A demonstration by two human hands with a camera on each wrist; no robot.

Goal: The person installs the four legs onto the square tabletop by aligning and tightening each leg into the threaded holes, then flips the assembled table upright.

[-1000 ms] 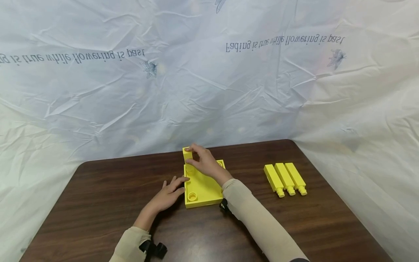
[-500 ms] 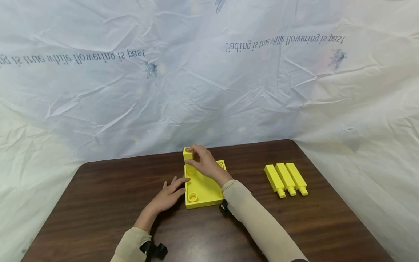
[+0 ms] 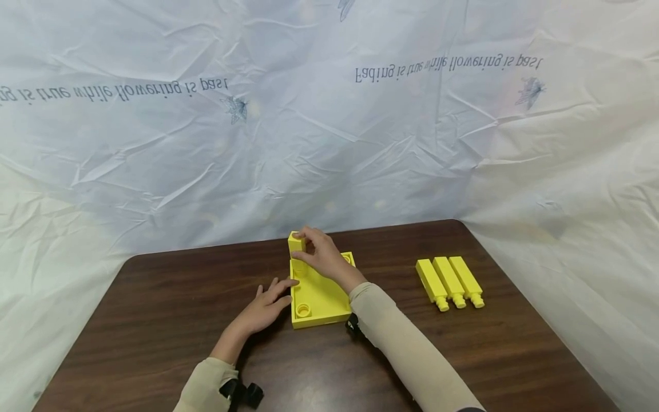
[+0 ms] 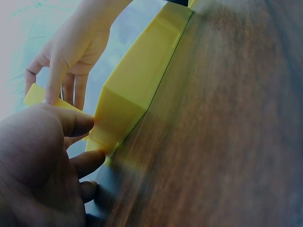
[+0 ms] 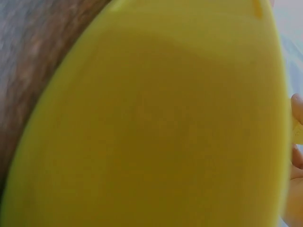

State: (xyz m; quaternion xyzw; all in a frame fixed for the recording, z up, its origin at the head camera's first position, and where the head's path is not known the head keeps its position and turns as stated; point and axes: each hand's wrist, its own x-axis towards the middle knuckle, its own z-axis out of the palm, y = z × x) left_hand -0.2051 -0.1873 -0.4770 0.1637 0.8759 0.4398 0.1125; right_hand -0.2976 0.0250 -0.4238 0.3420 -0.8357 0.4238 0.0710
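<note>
A yellow board [image 3: 325,297] with a raised rim lies on the table, round sockets at its corners. Over its far left corner stands a yellow square leg [image 3: 296,243], upright, which my right hand [image 3: 324,256] pinches between thumb and fingers. The leg's lower end is partly hidden at the corner. My left hand [image 3: 264,309] rests against the board's left side, one finger reaching over the rim. In the left wrist view, its fingertips touch the yellow side wall [image 4: 123,113], while the leg [image 4: 35,96] slants from the right hand's fingers. The board's underside fills the right wrist view.
Three more yellow legs [image 3: 449,281] lie side by side on the right of the dark wooden table [image 3: 154,320], their knobbed ends toward the front. A white printed cloth [image 3: 288,143] hangs behind the table's far edge. Both wrists wear black camera mounts [image 3: 241,393].
The leg turns slightly in my right hand, so its edges face a little differently. Both hands keep nearly the same place, and the board shifts barely at all.
</note>
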